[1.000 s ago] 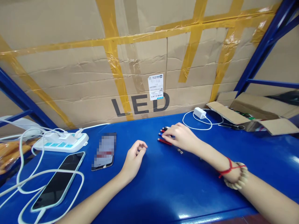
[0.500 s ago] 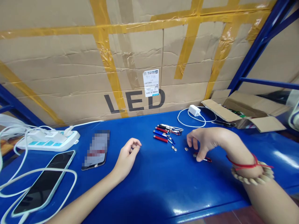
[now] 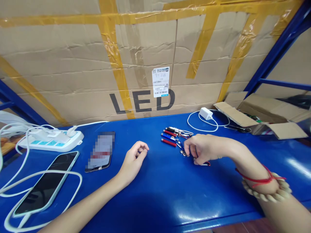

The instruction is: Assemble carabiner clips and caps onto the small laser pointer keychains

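Note:
My left hand [image 3: 134, 161] rests on the blue tabletop with its fingers loosely curled in, and nothing shows in them. Bent down over the table, my right hand [image 3: 209, 149] has its thumb and fingers at a small keychain piece with a red clip [image 3: 206, 164]. Most of that piece is hidden beneath the hand. By the right fingertips lie small round silver button cells [image 3: 183, 153]. Just beyond them is a cluster of pen-shaped keychain lights: a red one [image 3: 168, 142], a blue one [image 3: 168, 137] and others with metal clips.
A white charger [image 3: 206, 113] with its cable lies at the back, beside an open carton [image 3: 264, 113]. On the left are a power strip [image 3: 51, 144], a phone [image 3: 46, 184] under loops of white cable and another phone [image 3: 102, 152]. A large taped cardboard box [image 3: 80, 74] stands behind.
My right hand has moved left to the button cells, and the red-clipped keychain piece has shifted left with it. My left hand stays put. The view has tilted slightly.

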### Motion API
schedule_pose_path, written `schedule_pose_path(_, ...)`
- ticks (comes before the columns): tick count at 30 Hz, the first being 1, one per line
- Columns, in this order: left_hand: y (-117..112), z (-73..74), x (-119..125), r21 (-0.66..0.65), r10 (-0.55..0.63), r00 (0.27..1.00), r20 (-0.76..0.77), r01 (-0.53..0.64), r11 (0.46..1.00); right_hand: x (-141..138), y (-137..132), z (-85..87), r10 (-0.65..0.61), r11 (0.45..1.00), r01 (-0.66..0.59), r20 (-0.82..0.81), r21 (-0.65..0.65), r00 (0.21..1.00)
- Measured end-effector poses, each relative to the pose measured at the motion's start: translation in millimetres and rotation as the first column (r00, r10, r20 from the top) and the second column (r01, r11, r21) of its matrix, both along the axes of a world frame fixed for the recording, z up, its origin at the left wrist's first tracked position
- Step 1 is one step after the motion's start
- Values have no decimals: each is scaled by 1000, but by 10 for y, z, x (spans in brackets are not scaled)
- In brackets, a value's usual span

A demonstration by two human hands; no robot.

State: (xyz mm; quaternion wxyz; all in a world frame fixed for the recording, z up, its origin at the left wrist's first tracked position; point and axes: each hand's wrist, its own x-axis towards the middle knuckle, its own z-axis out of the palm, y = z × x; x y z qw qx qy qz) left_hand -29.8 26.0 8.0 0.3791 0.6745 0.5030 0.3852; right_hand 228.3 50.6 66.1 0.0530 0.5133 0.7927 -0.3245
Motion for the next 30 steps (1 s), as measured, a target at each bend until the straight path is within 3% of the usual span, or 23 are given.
schedule_pose_path(4,-63,-3,22,86,-128,983,-133,140,986,-150,3,-65,155,985,-132,-241,109,958)
schedule_pose_path(7,-124,-16,31,146,-239,913,-331,300,943,-375,-40,-169,281,942,-200,-305,270,910)
schedule_pose_path(12,-141,-25,19,199,-212,863,-458,332,922,-544,-60,-320,361,871,-195,-317,452,877)
schedule_pose_path(20,-123,-45,-5,269,-107,739,-665,370,889,-463,17,-299,349,886,-255,-196,387,916)
schedule_pose_path(30,-135,-11,-6,269,-152,721,-676,434,860,-547,-44,-343,386,835,-270,-161,479,909)
